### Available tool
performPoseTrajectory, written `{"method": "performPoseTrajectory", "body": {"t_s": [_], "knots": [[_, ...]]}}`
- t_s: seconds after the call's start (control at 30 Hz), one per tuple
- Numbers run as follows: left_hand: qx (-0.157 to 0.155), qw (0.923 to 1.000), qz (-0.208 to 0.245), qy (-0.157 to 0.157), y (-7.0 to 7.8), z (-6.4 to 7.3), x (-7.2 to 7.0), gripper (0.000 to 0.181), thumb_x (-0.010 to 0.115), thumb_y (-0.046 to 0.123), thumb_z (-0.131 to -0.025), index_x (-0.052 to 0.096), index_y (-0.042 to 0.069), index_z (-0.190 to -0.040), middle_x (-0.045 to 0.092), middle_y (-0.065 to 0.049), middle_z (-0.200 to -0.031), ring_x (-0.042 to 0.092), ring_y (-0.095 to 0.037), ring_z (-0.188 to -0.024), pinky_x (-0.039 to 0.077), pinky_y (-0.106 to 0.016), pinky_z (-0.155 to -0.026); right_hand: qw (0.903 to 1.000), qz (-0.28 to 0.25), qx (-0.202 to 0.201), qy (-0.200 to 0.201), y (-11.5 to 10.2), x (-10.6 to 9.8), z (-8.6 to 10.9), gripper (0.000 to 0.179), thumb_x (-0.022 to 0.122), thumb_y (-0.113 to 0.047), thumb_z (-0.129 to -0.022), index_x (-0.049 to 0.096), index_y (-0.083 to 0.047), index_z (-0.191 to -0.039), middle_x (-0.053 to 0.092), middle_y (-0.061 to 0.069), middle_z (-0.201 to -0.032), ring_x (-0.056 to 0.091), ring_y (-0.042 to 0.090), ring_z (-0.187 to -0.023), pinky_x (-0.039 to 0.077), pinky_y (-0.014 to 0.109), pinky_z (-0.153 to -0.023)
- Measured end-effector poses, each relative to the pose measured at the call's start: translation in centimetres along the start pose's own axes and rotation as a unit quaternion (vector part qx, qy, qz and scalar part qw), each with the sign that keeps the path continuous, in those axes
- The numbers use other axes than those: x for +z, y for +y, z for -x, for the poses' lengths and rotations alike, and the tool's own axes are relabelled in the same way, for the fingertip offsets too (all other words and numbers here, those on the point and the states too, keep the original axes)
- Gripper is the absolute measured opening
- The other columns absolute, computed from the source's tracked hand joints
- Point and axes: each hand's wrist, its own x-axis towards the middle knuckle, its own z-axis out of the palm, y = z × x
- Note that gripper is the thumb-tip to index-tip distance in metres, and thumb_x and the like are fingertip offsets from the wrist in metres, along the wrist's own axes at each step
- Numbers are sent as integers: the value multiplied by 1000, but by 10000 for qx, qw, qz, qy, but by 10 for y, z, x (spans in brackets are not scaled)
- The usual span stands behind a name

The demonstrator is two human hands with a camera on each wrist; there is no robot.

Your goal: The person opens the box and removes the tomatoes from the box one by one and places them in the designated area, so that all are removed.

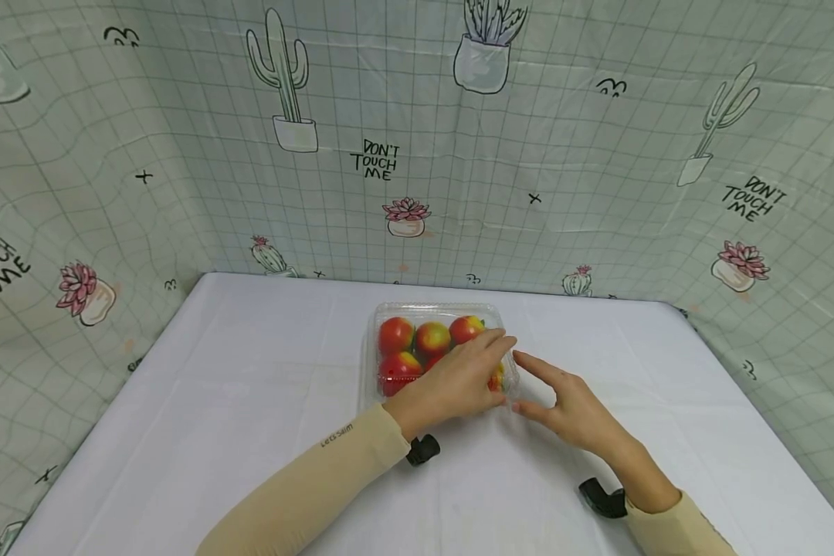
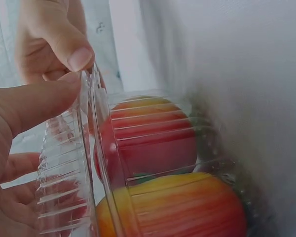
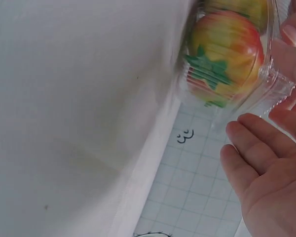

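A clear plastic clamshell box [image 1: 434,310] holds several red-and-yellow tomatoes [image 1: 396,336]. My left hand [image 1: 455,378] reaches across the lid from the near side and holds its right end. In the left wrist view its thumb is at the ribbed rim [image 2: 91,163], with the fingers over the lid. Two rims run side by side there with a thin gap. My right hand [image 1: 584,413] is at the box's right end, thumb tip by the near corner. Its other fingers [image 3: 251,148] extend in the right wrist view. One tomato [image 3: 227,49] shows a green star-shaped top.
A white cloth covers the table [image 1: 271,371]. Behind it and at both sides hangs a checked curtain [image 1: 333,93] printed with cacti. Black camera mounts [image 1: 603,498] sit at both wrists, the left one low over the cloth.
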Motion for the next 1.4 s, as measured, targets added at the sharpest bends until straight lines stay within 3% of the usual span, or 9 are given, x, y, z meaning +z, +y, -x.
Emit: {"method": "performPoseTrajectory", "body": {"t_s": [0.3, 0.5, 0.77, 1.07, 1.4], "knots": [[13, 9966, -784, 271, 2, 4, -1, 74, 77, 41, -79, 47, 9, -138, 48, -7, -139, 49, -20, -125, 46, -32, -98, 9994, 194, -283, 47, 0, 2, 0, 69, 68, -31, -89, 35, -20, -149, 41, 5, -147, 43, 31, -131, 40, 51, -102], [-93, 9913, -1256, 375, -5, 15, -3, 74, 71, 54, -80, 51, 9, -135, 51, -9, -137, 56, -22, -118, 50, -36, -93, 9996, 141, -235, 23, -2, 2, 0, 68, 69, -30, -89, 36, -22, -148, 44, 6, -146, 44, 32, -130, 40, 52, -101], [151, 9882, -1351, 712, -17, 37, -8, 64, 73, 52, -78, 59, 11, -126, 59, -3, -128, 53, -19, -119, 38, -38, -106, 9996, 187, -224, 35, -3, 1, 0, 68, 68, -32, -89, 36, -20, -148, 45, 8, -144, 44, 33, -130, 39, 54, -101], [21, 9887, -1125, 994, -33, 67, -15, 55, 81, 37, -73, 63, 13, -120, 60, -1, -124, 50, -17, -121, 25, -46, -113, 9993, 193, -307, 90, -6, 3, 0, 69, 70, -28, -88, 37, -18, -148, 44, 7, -145, 43, 31, -131, 39, 51, -103], [105, 9866, -677, 1481, -56, 96, -23, 58, 86, 31, -68, 64, 8, -116, 56, -11, -129, 48, -27, -124, 30, -49, -110, 9988, 224, -431, 109, -11, 3, -1, 70, 73, -19, -86, 39, -10, -146, 46, 9, -143, 46, 29, -128, 41, 48, -102]]}}
